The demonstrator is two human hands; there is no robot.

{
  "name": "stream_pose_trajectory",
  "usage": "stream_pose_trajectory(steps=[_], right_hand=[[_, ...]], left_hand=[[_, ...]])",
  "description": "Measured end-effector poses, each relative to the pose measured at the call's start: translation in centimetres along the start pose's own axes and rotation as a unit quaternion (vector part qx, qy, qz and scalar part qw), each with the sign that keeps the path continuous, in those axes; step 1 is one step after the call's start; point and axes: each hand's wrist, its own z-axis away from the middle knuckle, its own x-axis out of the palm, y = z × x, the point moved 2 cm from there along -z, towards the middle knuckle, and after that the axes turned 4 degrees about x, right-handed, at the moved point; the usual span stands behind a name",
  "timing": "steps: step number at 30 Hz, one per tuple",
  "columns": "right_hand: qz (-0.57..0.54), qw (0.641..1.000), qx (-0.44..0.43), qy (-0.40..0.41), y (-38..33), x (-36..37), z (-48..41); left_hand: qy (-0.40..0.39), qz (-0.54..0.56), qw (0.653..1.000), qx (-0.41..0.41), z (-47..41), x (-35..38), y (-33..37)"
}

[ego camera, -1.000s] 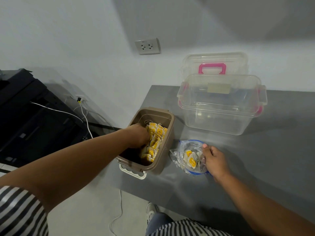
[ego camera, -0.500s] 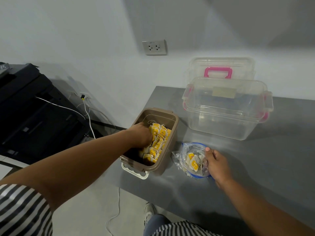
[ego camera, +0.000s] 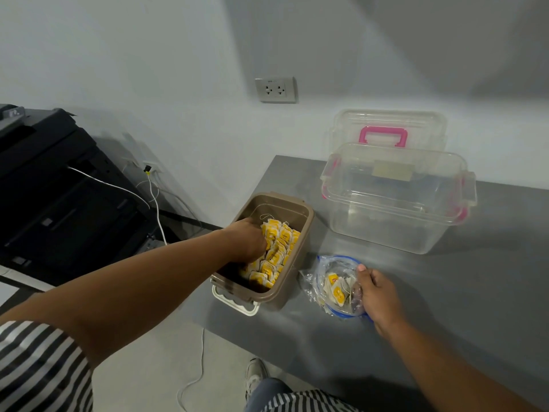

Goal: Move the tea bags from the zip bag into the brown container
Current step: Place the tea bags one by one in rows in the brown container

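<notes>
1. Brown container [ego camera: 298, 269]: open, cream latch at the near end, standing at the left edge of the grey table [ego camera: 445, 307].
2. Tea bags [ego camera: 280, 242]: yellow-tagged, packed in rows along the container's right side.
3. Left hand [ego camera: 248, 240]: down inside the container against the tea bags, fingertips hidden.
4. Zip bag [ego camera: 315, 289]: clear with a blue rim, just right of the container, with a few tea bags inside.
5. Right hand [ego camera: 378, 295]: gripping the zip bag's right edge.
6. Clear storage box [ego camera: 395, 221]: pink latches, behind the zip bag; its pink-handled lid [ego camera: 386, 126] leans on the wall.
</notes>
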Motion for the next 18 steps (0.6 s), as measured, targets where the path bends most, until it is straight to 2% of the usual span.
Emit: stream_pose_trajectory(steps=[12,18], right_hand=[[0.005,1.0,-0.008,0.004,0.06,-0.06,0.05],[0.002,1.0,-0.006,-0.003,0.35,-0.06,-0.22]], left_hand=[[0.002,-0.019,1.0,0.005,-0.07,0.68,0.46],[0.02,0.034,0.999,-0.017,0.26,0.03,-0.19]])
